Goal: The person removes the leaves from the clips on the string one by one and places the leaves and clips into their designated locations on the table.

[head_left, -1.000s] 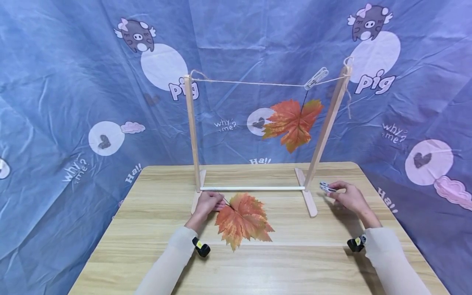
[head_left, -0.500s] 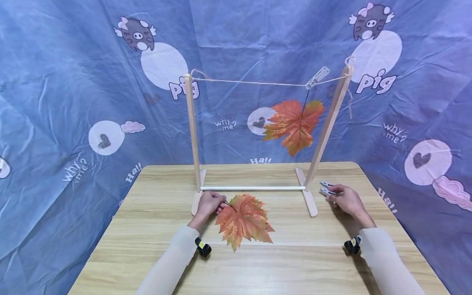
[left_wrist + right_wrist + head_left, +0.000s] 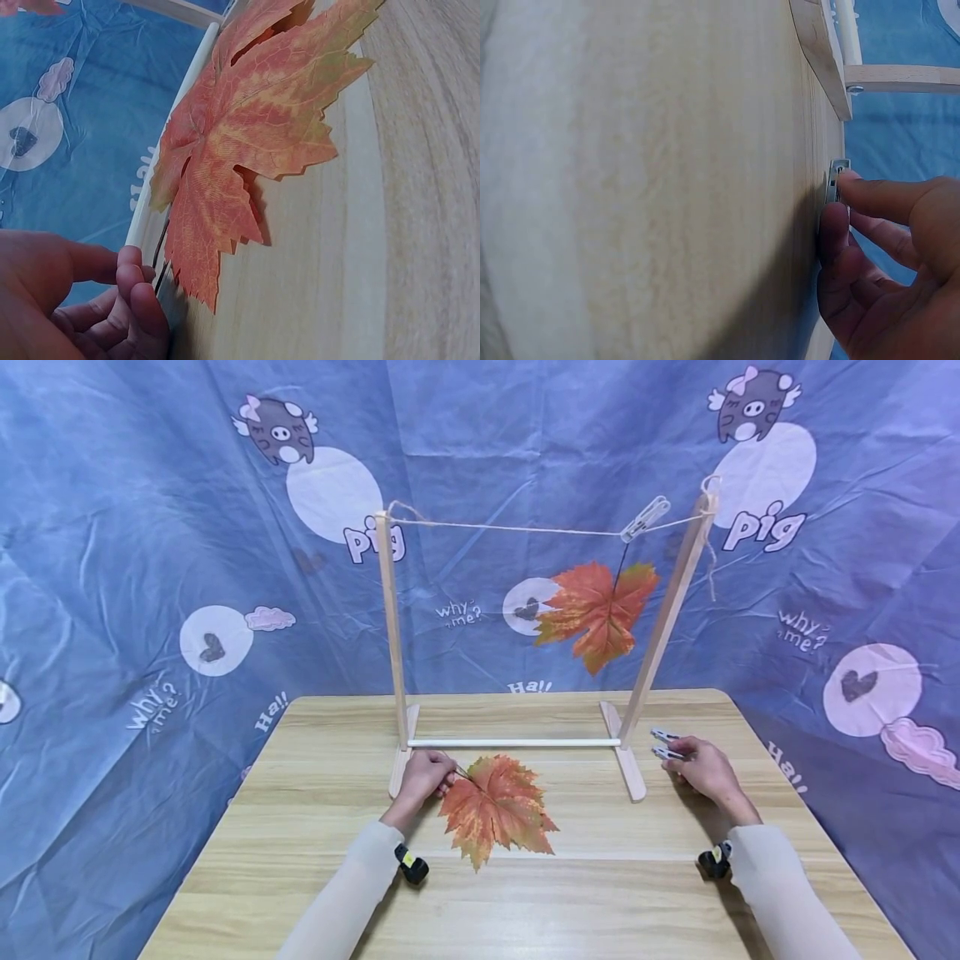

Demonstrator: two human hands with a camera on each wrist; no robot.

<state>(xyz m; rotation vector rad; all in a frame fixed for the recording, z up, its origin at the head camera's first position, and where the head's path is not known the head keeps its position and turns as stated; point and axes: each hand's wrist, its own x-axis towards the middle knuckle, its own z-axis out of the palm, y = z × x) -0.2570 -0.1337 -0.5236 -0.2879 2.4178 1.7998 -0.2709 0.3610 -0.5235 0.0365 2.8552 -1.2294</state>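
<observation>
My left hand [image 3: 427, 774] pinches the dark stem of an orange-red artificial maple leaf [image 3: 495, 810], which lies on the table before the wooden frame. In the left wrist view, the fingertips meet at the stem beside the leaf [image 3: 225, 127]; leaf edges show beneath it, but I cannot tell whether that is a second leaf. My right hand [image 3: 705, 768] holds a pale clothespin [image 3: 666, 752] between thumb and fingers, just above or on the table. The right wrist view shows this clothespin [image 3: 838, 174] end-on, partly hidden by the thumb. Another clothespin [image 3: 662, 735] lies just behind it.
The wooden frame has two posts, its left post [image 3: 392, 627] and right post [image 3: 667, 618], joined by a white rod [image 3: 513, 743]. A string [image 3: 517, 529] spans their tops, and a clothespin [image 3: 645, 518] there holds a hanging maple leaf [image 3: 600, 610]. Blue patterned cloth [image 3: 480, 452] surrounds the table.
My right hand has shifted slightly left and turned; the two clothespins beside it now show apart. The left hand and its leaf have barely moved. The hanging leaf sways a little.
</observation>
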